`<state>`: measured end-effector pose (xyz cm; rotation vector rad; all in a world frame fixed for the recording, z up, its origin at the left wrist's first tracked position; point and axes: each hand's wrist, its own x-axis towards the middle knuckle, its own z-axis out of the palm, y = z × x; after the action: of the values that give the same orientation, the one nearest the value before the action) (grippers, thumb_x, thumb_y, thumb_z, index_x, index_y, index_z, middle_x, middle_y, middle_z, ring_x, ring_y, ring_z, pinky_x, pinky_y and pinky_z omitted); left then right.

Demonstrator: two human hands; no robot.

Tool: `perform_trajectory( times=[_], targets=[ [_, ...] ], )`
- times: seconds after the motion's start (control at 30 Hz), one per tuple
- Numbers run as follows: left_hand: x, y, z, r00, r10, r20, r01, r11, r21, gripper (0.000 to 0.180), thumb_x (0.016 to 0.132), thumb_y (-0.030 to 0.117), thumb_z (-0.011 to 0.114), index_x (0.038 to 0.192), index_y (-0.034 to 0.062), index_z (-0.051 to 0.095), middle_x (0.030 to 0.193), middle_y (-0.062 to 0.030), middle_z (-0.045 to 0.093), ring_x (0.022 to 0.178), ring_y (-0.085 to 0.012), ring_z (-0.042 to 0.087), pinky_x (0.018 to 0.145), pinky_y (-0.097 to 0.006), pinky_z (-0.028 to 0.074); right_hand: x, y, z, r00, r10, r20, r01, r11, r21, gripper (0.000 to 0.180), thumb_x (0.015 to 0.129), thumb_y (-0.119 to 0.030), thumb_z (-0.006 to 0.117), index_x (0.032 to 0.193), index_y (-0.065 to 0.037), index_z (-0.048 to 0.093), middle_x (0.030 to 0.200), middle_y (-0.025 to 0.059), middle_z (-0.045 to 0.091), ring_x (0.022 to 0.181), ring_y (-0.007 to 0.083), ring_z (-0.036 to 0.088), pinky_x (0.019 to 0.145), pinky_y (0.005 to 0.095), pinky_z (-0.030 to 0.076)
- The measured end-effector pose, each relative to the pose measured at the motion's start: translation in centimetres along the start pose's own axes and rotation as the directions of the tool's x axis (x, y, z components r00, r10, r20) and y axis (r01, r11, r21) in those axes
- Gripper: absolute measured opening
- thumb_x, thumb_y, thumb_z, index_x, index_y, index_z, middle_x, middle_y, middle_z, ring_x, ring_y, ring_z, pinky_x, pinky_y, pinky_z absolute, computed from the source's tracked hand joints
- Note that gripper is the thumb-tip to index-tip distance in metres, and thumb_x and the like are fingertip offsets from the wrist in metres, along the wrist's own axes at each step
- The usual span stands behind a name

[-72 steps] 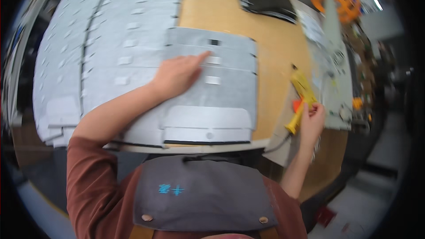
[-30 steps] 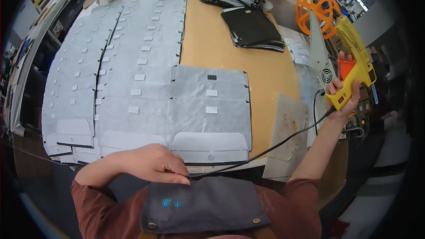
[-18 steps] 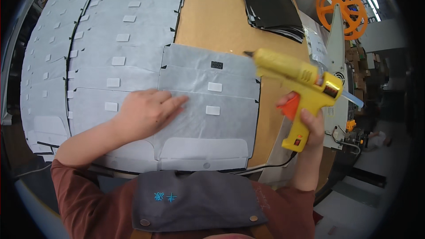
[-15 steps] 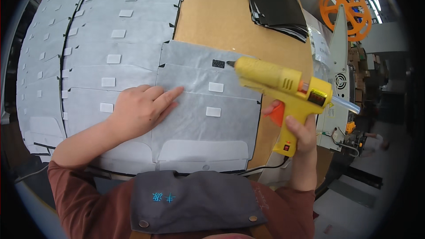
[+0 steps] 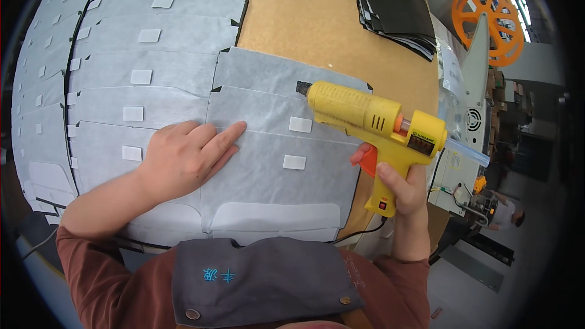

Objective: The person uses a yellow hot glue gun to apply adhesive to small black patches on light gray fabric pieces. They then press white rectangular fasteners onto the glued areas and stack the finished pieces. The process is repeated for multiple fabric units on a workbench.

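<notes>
My right hand (image 5: pixel 405 189) is wrapped round the handle of a yellow hot glue gun (image 5: pixel 353 106), with a finger at its orange trigger (image 5: pixel 368 161). A clear glue stick (image 5: pixel 468 151) juts from the gun's back. The dark nozzle tip is over a small black patch (image 5: pixel 301 87) on a pale grey fabric-like sheet (image 5: pixel 262 152), partly hiding the patch. Two white rectangles (image 5: pixel 300 124) sit nearer me on these overlapping sheets. My left hand (image 5: pixel 183 155) lies palm down on the sheets, index finger stretched toward the right, holding nothing.
More overlapping grey sheets (image 5: pixel 109 100) with white rectangles cover the left side. A tan tabletop (image 5: pixel 286 18) shows beyond. Black sheets (image 5: pixel 393 9) are stacked far right, near a machine with an orange reel (image 5: pixel 487 23). The gun's cord (image 5: pixel 365 229) runs along the near edge. Another person (image 5: pixel 507 213) is far right.
The glue gun has moved left in my right hand, its nozzle going from beside the black patch to over it. My left hand stays on the sheets. The whole view has shifted slightly.
</notes>
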<state>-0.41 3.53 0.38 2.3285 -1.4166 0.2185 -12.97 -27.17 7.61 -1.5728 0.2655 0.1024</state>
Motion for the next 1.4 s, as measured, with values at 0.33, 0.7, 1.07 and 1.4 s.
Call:
perform_trajectory(
  times=[0.33,0.7,1.07,1.4],
  targets=[
    [-0.1,-0.1,0.1,1.0,0.003,0.003,-0.003,1.0,-0.017,0.048,0.075,0.014,0.077,0.121,0.0103,0.064,0.064,0.001,0.045,0.054,-0.0145,0.048,0.046,-0.029,0.039,0.1,0.8,-0.8,0.999,0.025,0.032,-0.025,1.0,0.007,0.053,0.087,-0.008,0.062,0.134,-0.001,0.041,0.109,0.0174,0.06,0.099,0.0253,0.063,0.086,0.0383,0.051],
    [-0.1,-0.2,0.2,1.0,0.006,0.014,-0.006,1.0,-0.01,0.048,0.075,0.014,0.076,0.121,0.0106,0.064,0.064,0.0013,0.044,0.053,-0.0138,0.047,0.046,-0.029,0.038,0.3,0.9,-1.1,1.0,0.018,0.006,-0.018,1.0,0.024,0.05,0.086,-0.007,0.06,0.133,0.002,0.043,0.107,0.0179,0.06,0.098,0.0257,0.063,0.086,0.039,0.051],
    [0.0,-0.2,0.2,1.0,0.006,0.011,-0.006,1.0,-0.023,0.049,0.074,0.013,0.077,0.121,0.01,0.064,0.063,0.0013,0.043,0.052,-0.0141,0.046,0.046,-0.029,0.037,0.8,1.5,-1.0,1.0,-0.009,-0.015,0.01,0.998,0.07,0.049,0.086,-0.007,0.059,0.131,0.004,0.044,0.107,0.0189,0.061,0.097,0.0267,0.064,0.085,0.0394,0.052],
    [0.2,-0.1,0.1,1.0,0.003,0.019,-0.002,1.0,-0.03,0.05,0.072,0.012,0.077,0.12,0.0097,0.065,0.063,0.0009,0.044,0.052,-0.0152,0.045,0.045,-0.03,0.037,0.2,1.9,-2.0,0.999,-0.018,-0.051,0.023,0.994,0.106,0.046,0.087,-0.007,0.058,0.13,0.005,0.045,0.107,0.0191,0.061,0.096,0.0276,0.065,0.086,0.0408,0.053]
  ],
)
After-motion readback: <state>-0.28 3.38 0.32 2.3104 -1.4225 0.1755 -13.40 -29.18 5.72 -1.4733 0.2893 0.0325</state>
